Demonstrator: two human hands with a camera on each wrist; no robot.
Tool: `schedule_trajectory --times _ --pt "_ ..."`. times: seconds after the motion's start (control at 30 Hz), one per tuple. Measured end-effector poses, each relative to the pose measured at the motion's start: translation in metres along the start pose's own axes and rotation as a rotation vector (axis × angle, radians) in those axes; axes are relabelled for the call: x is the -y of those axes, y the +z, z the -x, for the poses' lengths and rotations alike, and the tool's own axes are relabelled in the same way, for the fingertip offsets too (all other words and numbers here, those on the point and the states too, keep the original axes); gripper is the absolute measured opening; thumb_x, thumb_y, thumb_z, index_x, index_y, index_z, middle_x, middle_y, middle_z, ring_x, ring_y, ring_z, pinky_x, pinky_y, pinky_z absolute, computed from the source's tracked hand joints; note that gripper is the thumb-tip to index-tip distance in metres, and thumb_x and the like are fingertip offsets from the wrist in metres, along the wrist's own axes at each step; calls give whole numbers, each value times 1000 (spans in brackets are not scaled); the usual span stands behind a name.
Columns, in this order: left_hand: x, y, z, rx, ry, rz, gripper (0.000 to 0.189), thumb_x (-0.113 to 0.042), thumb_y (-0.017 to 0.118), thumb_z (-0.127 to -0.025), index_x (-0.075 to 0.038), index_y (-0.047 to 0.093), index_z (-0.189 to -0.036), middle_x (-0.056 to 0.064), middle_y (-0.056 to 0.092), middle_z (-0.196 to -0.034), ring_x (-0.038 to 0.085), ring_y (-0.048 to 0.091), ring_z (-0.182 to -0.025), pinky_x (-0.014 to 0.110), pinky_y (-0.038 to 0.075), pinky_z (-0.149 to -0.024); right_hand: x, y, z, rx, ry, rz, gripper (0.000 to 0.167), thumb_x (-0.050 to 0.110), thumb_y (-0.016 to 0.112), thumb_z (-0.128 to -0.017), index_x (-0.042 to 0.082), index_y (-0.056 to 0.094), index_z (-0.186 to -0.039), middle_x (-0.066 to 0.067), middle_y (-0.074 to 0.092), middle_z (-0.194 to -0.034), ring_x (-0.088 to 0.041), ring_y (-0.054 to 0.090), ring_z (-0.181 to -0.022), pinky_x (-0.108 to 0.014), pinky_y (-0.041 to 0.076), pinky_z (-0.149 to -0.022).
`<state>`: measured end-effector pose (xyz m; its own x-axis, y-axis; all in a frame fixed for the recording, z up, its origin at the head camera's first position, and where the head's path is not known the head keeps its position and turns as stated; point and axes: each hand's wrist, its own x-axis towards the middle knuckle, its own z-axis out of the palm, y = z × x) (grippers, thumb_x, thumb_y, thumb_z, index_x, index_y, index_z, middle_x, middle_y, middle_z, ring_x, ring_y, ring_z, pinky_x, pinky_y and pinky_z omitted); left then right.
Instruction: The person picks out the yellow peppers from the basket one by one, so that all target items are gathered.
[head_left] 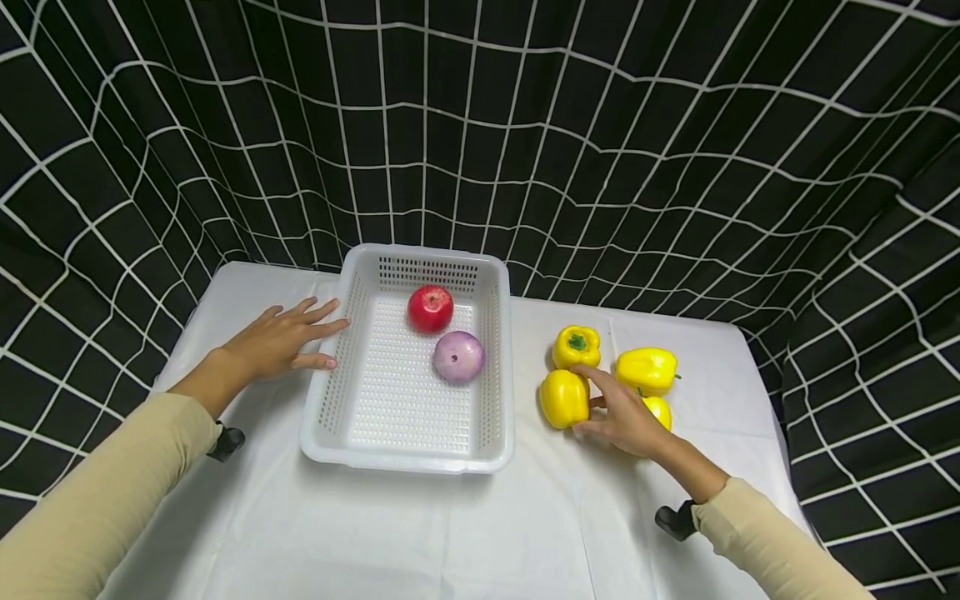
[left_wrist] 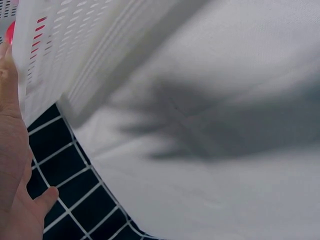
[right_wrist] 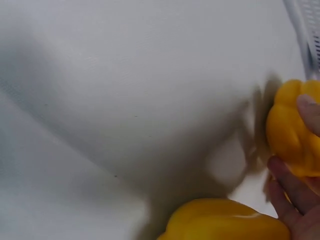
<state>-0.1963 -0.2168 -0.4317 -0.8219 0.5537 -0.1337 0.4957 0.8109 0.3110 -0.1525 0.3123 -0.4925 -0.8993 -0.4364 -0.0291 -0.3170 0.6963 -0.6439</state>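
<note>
My right hand point(head_left: 624, 417) grips the nearest-left yellow bell pepper point(head_left: 562, 400), its thumb on one side and fingers on the other; the right wrist view shows the same pepper point(right_wrist: 287, 127) between them. Behind it a second yellow bell pepper point(head_left: 576, 347) stands with its green stem up. Two more, a lying yellow pepper point(head_left: 647, 371) and a partly hidden yellow pepper point(head_left: 658, 411), are right of the hand. With fingers spread, my left hand point(head_left: 281, 340) rests at the left rim of a white perforated plastic basket point(head_left: 408, 458).
Inside the basket lie a red round fruit point(head_left: 431, 309), perhaps a pomegranate, and a purple onion point(head_left: 459, 357). A white cloth point(head_left: 525, 533) covers the table. Black curtains with a white grid point(head_left: 480, 125) enclose its back and sides.
</note>
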Motion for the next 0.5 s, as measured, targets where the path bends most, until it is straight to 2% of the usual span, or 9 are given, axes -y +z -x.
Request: schedule_trajectory --times 0.13,0.27,0.5 --pt "-1 -1 0 3 2 -31 71 -49 65 -92 -18 43 -152 15 27 -162 44 17 -148 71 16 -113 2 -5 0 33 -14 -4 91 5 89 -72 3 39 -148 -18 43 -150 -37 65 -107 -49 55 -90" --pt "-3 -6 1 19 -5 -59 74 -54 64 -90 -18 43 -152 15 28 -161 42 18 -149 70 16 -114 8 -14 -1 69 6 -19 90 10 88 -75 3 38 -149 -19 43 -150 -40 64 -111 -55 53 -92" --pt "-4 -10 1 48 -29 -44 77 -56 61 -92 -19 37 -155 14 24 -163 42 17 -149 68 16 -115 14 -49 -7 66 117 57 85 30 81 -85 6 35 -152 -22 43 -149 -44 58 -120 -59 48 -98"
